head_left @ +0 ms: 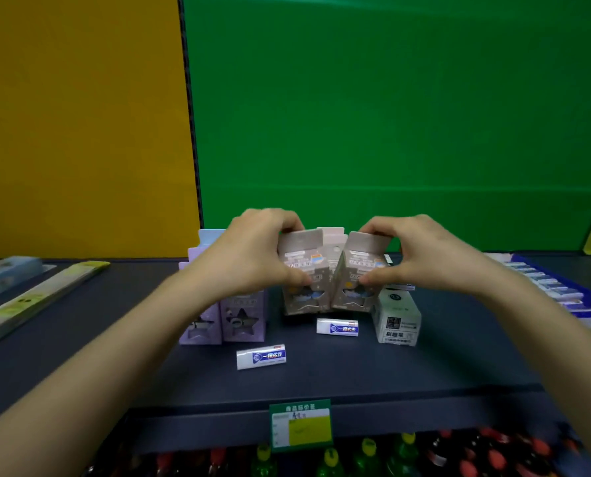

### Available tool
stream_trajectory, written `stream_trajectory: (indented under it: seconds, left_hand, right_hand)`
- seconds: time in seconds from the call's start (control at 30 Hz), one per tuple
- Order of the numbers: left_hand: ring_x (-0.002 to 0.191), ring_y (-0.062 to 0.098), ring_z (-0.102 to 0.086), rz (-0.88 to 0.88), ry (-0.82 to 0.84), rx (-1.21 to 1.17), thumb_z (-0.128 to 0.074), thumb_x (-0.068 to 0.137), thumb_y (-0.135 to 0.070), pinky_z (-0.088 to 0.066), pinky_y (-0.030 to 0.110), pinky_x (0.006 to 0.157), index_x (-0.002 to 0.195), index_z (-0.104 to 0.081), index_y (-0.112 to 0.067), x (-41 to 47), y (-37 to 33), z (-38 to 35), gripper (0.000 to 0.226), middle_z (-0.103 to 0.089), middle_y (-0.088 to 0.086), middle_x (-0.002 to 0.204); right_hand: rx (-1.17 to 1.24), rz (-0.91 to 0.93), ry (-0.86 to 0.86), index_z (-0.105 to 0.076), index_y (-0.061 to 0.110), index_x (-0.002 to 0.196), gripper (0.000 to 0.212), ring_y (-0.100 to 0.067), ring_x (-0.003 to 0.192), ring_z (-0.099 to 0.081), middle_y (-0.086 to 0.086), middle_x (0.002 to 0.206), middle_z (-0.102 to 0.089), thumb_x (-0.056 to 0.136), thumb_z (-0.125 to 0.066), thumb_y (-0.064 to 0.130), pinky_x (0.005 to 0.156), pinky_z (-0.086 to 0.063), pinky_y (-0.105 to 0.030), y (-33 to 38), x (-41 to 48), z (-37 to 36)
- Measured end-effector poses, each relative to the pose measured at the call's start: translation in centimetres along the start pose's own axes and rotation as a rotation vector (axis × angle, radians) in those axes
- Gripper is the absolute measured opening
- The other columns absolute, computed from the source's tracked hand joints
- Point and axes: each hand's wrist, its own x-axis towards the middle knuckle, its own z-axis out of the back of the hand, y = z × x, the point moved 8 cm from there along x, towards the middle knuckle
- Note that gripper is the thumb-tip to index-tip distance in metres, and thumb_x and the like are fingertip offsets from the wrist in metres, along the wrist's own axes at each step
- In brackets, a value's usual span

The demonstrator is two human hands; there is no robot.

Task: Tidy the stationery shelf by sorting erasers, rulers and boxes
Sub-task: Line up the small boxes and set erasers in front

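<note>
My left hand [256,251] grips a beige box [302,273] by its top, and my right hand [414,253] grips a second beige box [352,280] beside it. Both boxes tilt toward each other just above the dark shelf [321,376]. More beige boxes stand behind them, mostly hidden. Two purple star boxes [225,318] stand left of the beige ones. One white eraser [337,327] lies in front of the beige boxes and another eraser [261,356] lies nearer the front edge. A white box [395,318] stands to the right.
Long rulers [35,297] in packets lie at the left, beside a blue case [6,273]. A blue tray [559,290] of small items sits at the right. A green price tag [301,426] hangs on the shelf's front edge, with bottles below.
</note>
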Motion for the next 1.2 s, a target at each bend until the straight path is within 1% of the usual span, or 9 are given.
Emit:
stream_trajectory:
  seconds: [0.13, 0.33, 0.43, 0.53, 0.7, 0.8, 0.87, 1.0, 1.2]
  left_hand:
    - [0.081, 0.020, -0.052, -0.017, -0.004, 0.073, -0.081, 0.061, -0.029, -0.048, 0.037, 0.077, 0.093, -0.058, -0.014, 0.2, 0.4, -1.4, 0.042, -0.055, -0.002, 0.088]
    - [0.078, 0.017, -0.044, -0.027, -0.002, 0.144, -0.078, 0.064, -0.034, -0.038, 0.031, 0.070, 0.099, -0.055, -0.014, 0.6, 1.7, -3.0, 0.047, -0.047, -0.003, 0.090]
    - [0.079, 0.016, -0.042, -0.025, 0.008, 0.156, -0.077, 0.065, -0.036, -0.034, 0.029, 0.069, 0.100, -0.054, -0.015, 0.7, 2.0, -3.5, 0.047, -0.046, -0.003, 0.090]
    - [0.079, 0.018, -0.043, -0.023, 0.020, 0.138, -0.078, 0.065, -0.036, -0.037, 0.031, 0.069, 0.101, -0.054, -0.014, 0.8, 2.2, -3.7, 0.049, -0.051, 0.000, 0.092]
    - [0.096, 0.022, -0.048, 0.003, 0.048, 0.165, -0.079, 0.063, -0.038, -0.041, 0.035, 0.079, 0.106, -0.051, -0.014, 1.0, 2.6, -4.2, 0.056, -0.059, 0.006, 0.106]
    - [0.102, 0.025, -0.047, 0.002, 0.049, 0.232, -0.077, 0.063, -0.042, -0.040, 0.036, 0.083, 0.107, -0.050, -0.015, 1.1, 2.8, -4.3, 0.058, -0.059, 0.008, 0.107]
    - [0.102, 0.026, -0.047, -0.023, 0.039, 0.301, -0.075, 0.064, -0.045, -0.035, 0.034, 0.081, 0.108, -0.051, -0.015, 1.2, 2.7, -4.3, 0.058, -0.061, 0.008, 0.108]
    - [0.102, 0.025, -0.047, -0.046, 0.017, 0.326, -0.074, 0.063, -0.049, -0.029, 0.032, 0.077, 0.109, -0.053, -0.018, 1.4, 2.7, -4.2, 0.059, -0.061, 0.007, 0.107]
    - [0.101, 0.023, -0.046, -0.053, 0.007, 0.308, -0.074, 0.061, -0.051, -0.026, 0.031, 0.077, 0.108, -0.055, -0.018, 1.6, 2.6, -4.2, 0.060, -0.061, 0.006, 0.105]
  right_hand:
    - [-0.029, -0.002, 0.000, -0.056, 0.036, 0.096, 0.043, -0.018, 0.092, -0.061, 0.011, 0.095, -0.068, 0.061, -0.077, 0.046, 0.082, -0.050, -0.042, -0.4, 0.2, -1.0]
    - [-0.155, -0.004, -0.004, -0.053, 0.035, 0.105, 0.048, -0.021, 0.097, -0.058, 0.008, 0.105, -0.066, 0.064, -0.075, 0.050, 0.074, -0.046, -0.035, -0.6, 0.8, -2.5]
    - [-0.146, -0.011, 0.038, -0.053, 0.033, 0.109, 0.054, -0.021, 0.098, -0.059, 0.007, 0.108, -0.066, 0.063, -0.075, 0.052, 0.077, -0.047, -0.035, -0.9, 1.1, -3.2]
    - [-0.083, -0.015, 0.077, -0.051, 0.032, 0.110, 0.059, -0.021, 0.099, -0.059, 0.007, 0.109, -0.066, 0.061, -0.077, 0.051, 0.084, -0.049, -0.040, -1.1, 1.4, -3.6]
    - [0.026, 0.005, 0.156, -0.046, 0.025, 0.109, 0.060, -0.018, 0.085, -0.054, 0.013, 0.089, -0.059, 0.062, -0.080, 0.041, 0.079, -0.046, -0.037, -1.0, 1.8, -4.2]
    - [0.075, 0.030, 0.161, -0.047, 0.021, 0.109, 0.057, -0.019, 0.091, -0.056, 0.007, 0.099, -0.064, 0.064, -0.080, 0.036, 0.082, -0.045, -0.035, -1.0, 1.9, -4.4]
    - [0.091, 0.062, 0.151, -0.050, 0.018, 0.109, 0.055, -0.018, 0.096, -0.056, 0.005, 0.105, -0.063, 0.065, -0.080, 0.033, 0.082, -0.044, -0.030, -1.0, 2.0, -4.4]
    - [0.116, 0.091, 0.138, -0.054, 0.017, 0.106, 0.050, -0.014, 0.091, -0.055, 0.008, 0.099, -0.060, 0.066, -0.081, 0.029, 0.067, -0.039, -0.010, -0.9, 2.1, -4.4]
    - [0.147, 0.096, 0.123, -0.055, 0.019, 0.108, 0.049, -0.012, 0.096, -0.056, 0.007, 0.103, -0.062, 0.067, -0.080, 0.027, 0.069, -0.038, -0.004, -1.2, 2.5, -4.6]
